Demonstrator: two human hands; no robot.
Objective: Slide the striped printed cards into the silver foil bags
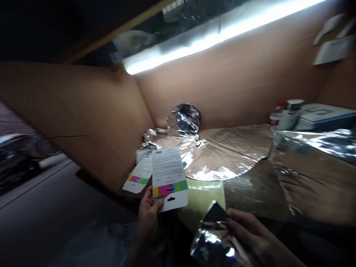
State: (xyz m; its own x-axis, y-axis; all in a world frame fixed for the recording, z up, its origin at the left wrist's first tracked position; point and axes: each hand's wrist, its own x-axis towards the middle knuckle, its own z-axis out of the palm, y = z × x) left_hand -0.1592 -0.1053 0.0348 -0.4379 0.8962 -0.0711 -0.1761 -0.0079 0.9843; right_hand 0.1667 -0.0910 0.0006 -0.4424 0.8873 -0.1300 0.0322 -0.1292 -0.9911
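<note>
My L hand [148, 211] is pinched, thumb on the near face & fingers behind, gripping the lower-left corner of a printed hang-tab packet [168, 168]. It's up over the bench's front-left corner: white w/ small print, barcode up top, multicolour band & hang slot low down. Can't tell if anything's in it.

My R hand [247, 230] is closed, thumb & fingers nipping the upper right side of a silver foil pouch [213, 241] at the bench's front edge, approx. mid. Pouch has a pointed corner up; contents, if any, can't be seen.

A 2nd hang-tab packet [140, 174] lies at the L edge, just beside the one I've got, same colour band. A yellow-green sheet [205, 193] lies flat near the front edge of the bench [244, 191].

Shiny foil sheeting [230, 152] spreads from mid-bench to the back edge; more foil [314, 185] covers the R side. A rounded foil piece [189, 116] stands up nr the back-left corner.

Back-right corner: red-capped bottle [276, 115] w/ a red label, then a white bottle [287, 118], lid on, next to a stack of flat boxes [322, 116]. Can't see inside any.
</note>
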